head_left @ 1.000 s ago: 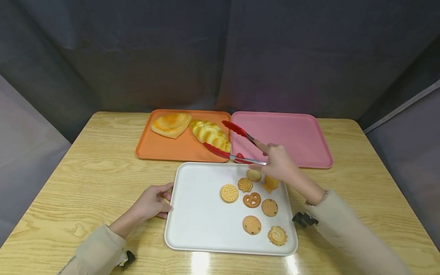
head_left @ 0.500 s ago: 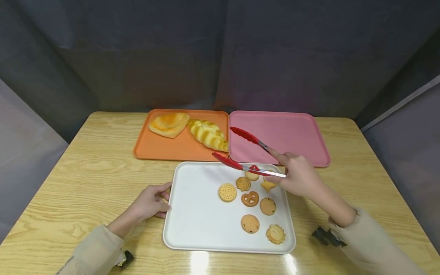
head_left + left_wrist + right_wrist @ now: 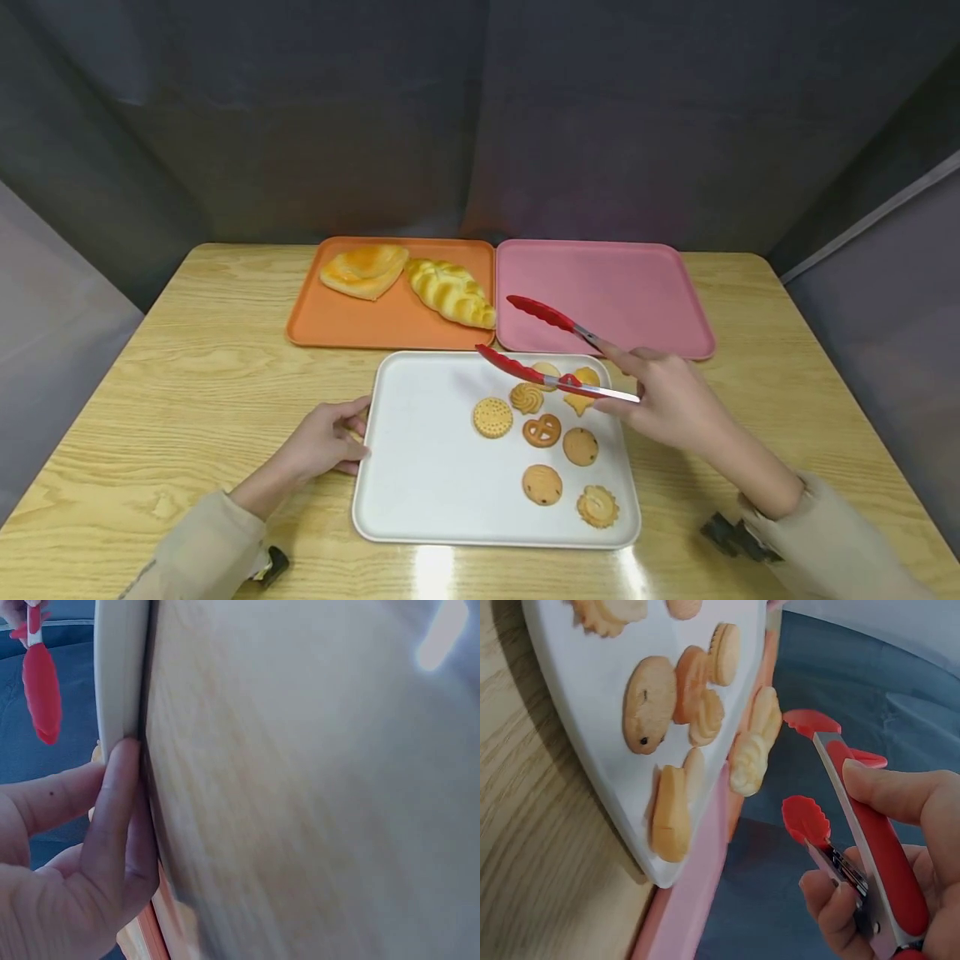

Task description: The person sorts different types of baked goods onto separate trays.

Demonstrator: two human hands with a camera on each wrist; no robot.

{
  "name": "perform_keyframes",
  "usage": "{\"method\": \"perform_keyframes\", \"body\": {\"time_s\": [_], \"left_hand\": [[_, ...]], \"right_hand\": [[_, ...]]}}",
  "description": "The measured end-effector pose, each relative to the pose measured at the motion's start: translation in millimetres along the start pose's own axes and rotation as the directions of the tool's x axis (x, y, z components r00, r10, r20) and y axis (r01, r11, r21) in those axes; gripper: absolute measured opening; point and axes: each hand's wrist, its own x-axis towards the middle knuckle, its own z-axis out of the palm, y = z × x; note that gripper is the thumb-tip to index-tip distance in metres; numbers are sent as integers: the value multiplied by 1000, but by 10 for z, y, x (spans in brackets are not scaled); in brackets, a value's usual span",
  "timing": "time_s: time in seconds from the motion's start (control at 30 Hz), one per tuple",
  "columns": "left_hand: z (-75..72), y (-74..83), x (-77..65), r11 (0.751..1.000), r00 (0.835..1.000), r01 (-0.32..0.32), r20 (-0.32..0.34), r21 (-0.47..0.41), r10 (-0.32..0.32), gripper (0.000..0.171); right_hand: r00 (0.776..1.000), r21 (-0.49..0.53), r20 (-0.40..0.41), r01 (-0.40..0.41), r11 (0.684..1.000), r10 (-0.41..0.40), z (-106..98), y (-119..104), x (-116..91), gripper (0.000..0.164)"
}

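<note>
A white tray (image 3: 423,458) lies on the table, with several cookies on its right half, among them a pretzel (image 3: 542,431), a swirl cookie (image 3: 527,398) and a round dotted cracker (image 3: 492,417). My left hand (image 3: 327,442) grips the tray's left edge; in the left wrist view, the fingertips (image 3: 124,754) pinch its rim. My right hand (image 3: 667,396) holds red-tipped tongs (image 3: 516,367) by the handles. The tongs are spread, nothing between their tips, above the tray's back right part. They partly cover a pale round cookie and a star-shaped cookie (image 3: 578,402).
Behind the white tray stands an orange tray (image 3: 352,329) bearing a flat pastry (image 3: 365,271) and a braided bread (image 3: 452,293). Beside it on the right is a bare pink tray (image 3: 600,292). Dark curtains (image 3: 480,125) hang at the table's back edge.
My right hand has drawn the tongs back and to the right, away from the braided bread to over the cookies. My left hand keeps its hold on the tray.
</note>
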Motion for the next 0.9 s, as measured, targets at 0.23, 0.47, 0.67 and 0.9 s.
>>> {"method": "perform_keyframes", "body": {"time_s": [0.23,0.47,0.67,0.9], "left_hand": [[-3,5,-1,1000,1000,2,4,-19,-2,73],[1,9,3,1000,1000,0,0,-13,0,71],[0,7,6,1000,1000,0,-2,-10,0,71],[0,16,0,1000,1000,6,-9,0,-6,70]], "right_hand": [[996,36,62,-63,997,61,205,40,218,60],[990,27,89,-113,993,110,307,32,351,55],[984,55,134,-126,990,118,326,-19,353,53],[987,59,125,-108,992,100,328,-50,332,53]]}}
